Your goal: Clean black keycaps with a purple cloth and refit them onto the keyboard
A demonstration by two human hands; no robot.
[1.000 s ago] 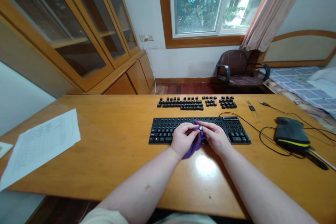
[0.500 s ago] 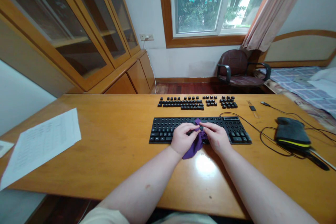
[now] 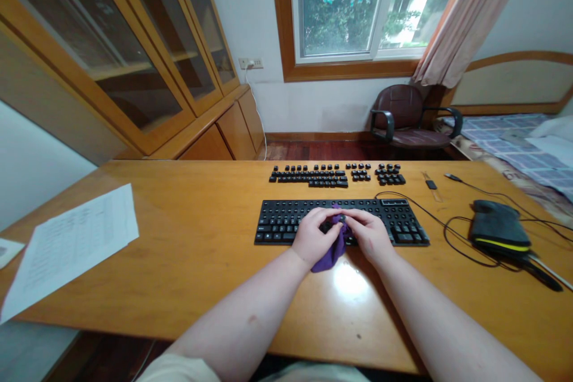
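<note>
Over the middle of a black keyboard, both my hands meet with their fingertips pinched together. My left hand is closed on a purple cloth, which hangs down over the keyboard's front edge onto the desk. Between the fingertips a small black keycap shows against the cloth. My right hand is closed at the keycap from the other side, with cloth under its fingers. Keys still sit on the keyboard's left part and number pad, while bare switch spots show along its upper rows. My hands hide the centre.
Loose keycaps lie in rows behind the keyboard. To their right is a wire keycap puller. A dark grey pouch-like item with a yellow stripe and cables lie at right. Papers rest at left on the wooden desk.
My left fingers have shifted slightly and closed nearer to my right fingertips around the keycap and cloth. The keyboard and loose keycaps have stayed where they were.
</note>
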